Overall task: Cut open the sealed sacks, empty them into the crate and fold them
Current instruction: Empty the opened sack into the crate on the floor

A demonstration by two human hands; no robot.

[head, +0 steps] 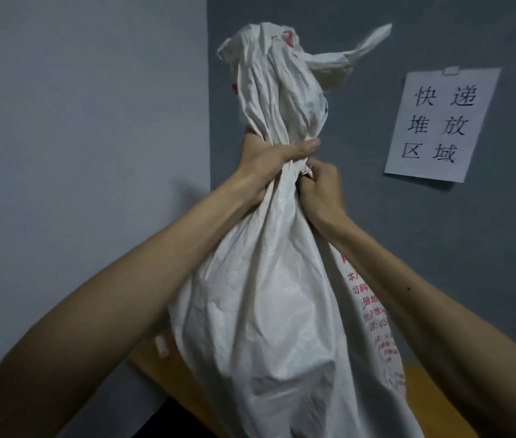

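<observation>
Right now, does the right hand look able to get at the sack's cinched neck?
Likely yes: the right hand is at the neck of the sack and pinches it, beside the left hand gripping the bunched fabric; nothing lies between.

Sack (266,295) fills the middle; walls (76,121) stand behind.

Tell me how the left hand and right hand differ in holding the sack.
The left hand wraps the gathered neck of the sack, thumb lying across the front; the right hand curls its fingertips into the cinched spot. The left hand sits slightly higher than the right hand. Both grip the same neck.
</observation>
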